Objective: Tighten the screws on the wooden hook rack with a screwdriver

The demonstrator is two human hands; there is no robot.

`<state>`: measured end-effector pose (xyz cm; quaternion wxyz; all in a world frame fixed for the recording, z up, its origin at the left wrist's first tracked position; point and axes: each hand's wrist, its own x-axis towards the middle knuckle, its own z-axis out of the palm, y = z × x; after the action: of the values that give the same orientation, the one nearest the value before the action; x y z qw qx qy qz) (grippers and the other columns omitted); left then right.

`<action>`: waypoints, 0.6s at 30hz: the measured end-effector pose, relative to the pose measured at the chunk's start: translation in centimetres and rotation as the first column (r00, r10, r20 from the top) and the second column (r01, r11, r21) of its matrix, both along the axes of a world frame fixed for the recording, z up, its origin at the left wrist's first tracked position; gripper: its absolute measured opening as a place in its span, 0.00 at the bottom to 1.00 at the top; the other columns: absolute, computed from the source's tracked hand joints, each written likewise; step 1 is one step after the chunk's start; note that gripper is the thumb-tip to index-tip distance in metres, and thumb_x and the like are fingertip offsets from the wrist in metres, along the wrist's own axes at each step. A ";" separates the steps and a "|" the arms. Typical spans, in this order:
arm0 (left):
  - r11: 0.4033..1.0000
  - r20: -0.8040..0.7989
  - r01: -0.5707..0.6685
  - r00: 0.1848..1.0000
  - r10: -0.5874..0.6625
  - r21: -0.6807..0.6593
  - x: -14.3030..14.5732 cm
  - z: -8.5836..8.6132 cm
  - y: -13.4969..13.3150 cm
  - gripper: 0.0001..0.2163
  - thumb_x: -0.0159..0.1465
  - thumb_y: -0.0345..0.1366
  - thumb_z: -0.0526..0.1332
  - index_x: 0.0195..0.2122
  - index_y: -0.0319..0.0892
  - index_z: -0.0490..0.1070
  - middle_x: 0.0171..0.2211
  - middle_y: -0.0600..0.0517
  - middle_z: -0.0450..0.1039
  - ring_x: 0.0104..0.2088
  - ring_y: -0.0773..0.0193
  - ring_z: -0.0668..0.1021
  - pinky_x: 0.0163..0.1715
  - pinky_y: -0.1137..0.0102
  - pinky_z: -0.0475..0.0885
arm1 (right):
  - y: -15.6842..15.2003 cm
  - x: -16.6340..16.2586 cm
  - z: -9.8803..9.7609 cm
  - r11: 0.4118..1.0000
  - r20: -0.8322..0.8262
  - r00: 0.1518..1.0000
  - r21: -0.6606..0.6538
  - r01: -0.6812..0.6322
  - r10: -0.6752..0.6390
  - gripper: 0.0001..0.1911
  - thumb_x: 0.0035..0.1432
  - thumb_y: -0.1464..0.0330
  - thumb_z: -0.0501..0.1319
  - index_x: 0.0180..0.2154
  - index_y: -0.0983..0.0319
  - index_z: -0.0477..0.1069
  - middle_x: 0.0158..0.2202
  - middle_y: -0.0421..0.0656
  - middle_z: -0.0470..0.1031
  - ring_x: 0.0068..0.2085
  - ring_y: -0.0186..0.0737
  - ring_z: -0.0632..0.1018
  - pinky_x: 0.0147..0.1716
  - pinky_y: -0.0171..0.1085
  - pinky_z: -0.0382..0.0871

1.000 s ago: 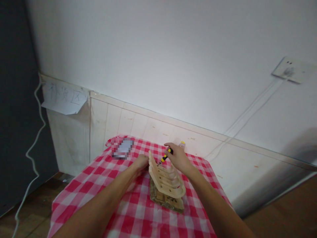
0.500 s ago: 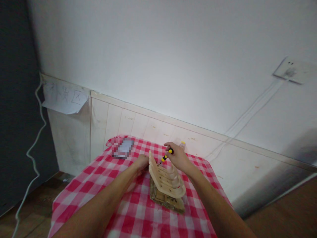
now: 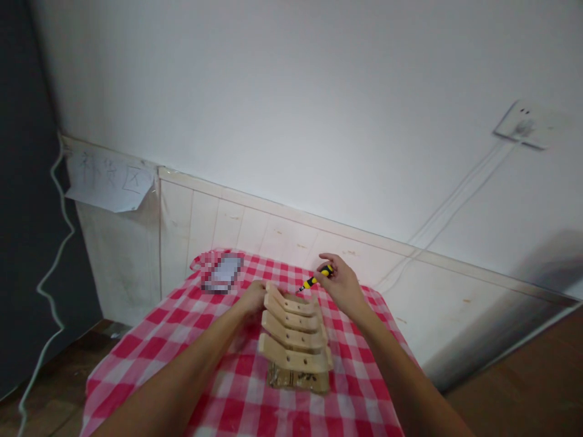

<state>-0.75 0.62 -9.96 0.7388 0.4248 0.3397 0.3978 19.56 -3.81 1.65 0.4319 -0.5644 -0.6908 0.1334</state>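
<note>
In my right hand [image 3: 344, 285] is a yellow-and-black screwdriver [image 3: 324, 273], its fingers closed around the handle. The tip points down and left, close to the far end of a pale wooden slatted rack [image 3: 296, 338]; I cannot tell whether it touches. Several angled slats with dark screw holes make up the rack. My left hand [image 3: 253, 297] grips the rack's far left corner, with its fingertips partly hidden. Under the rack lies a brown block-like piece [image 3: 298, 379] with dark markings on its near face.
A red-and-white checked cloth [image 3: 228, 376] covers the table. A phone-like object, partly blurred out [image 3: 223, 273], lies at the back left. Behind the table stands a panelled white wall [image 3: 259, 227]. A white cable [image 3: 57, 273] hangs at the left.
The screwdriver has come up and right, away from the slats, with my right hand. The rack has turned and tilted, so its slats now face me more. My left hand still holds it.
</note>
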 end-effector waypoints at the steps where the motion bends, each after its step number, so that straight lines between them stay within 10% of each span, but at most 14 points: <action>1: 0.999 -0.015 -0.038 0.999 0.038 0.011 -0.1 0.4 -0.2 0.11 0.46 0.40 0.70 0.26 0.36 0.78 0.22 0.45 0.78 0.24 0.57 0.78 0.26 0.66 0.70 | -0.7 0.3 0.2 1.000 -0.017 1.000 0.020 -0.006 0.007 0.21 0.56 0.67 0.63 0.52 0.59 0.70 0.36 0.41 0.78 0.35 0.40 0.79 0.37 0.40 0.75; 18: 0.957 -0.051 -0.043 0.997 0.060 0.285 -0.4 3.0 -0.9 0.14 0.44 0.38 0.71 0.32 0.39 0.83 0.36 0.44 0.83 0.36 0.54 0.81 0.38 0.65 0.72 | -9.2 0.0 -0.6 0.934 0.061 0.987 0.338 0.118 -0.146 0.18 0.64 0.64 0.62 0.55 0.55 0.71 0.40 0.44 0.79 0.40 0.42 0.80 0.45 0.44 0.77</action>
<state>-1.11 -0.28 -6.99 0.6492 0.5290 0.3117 0.4490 19.52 -13.04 1.03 0.4993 -0.5336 -0.6815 -0.0386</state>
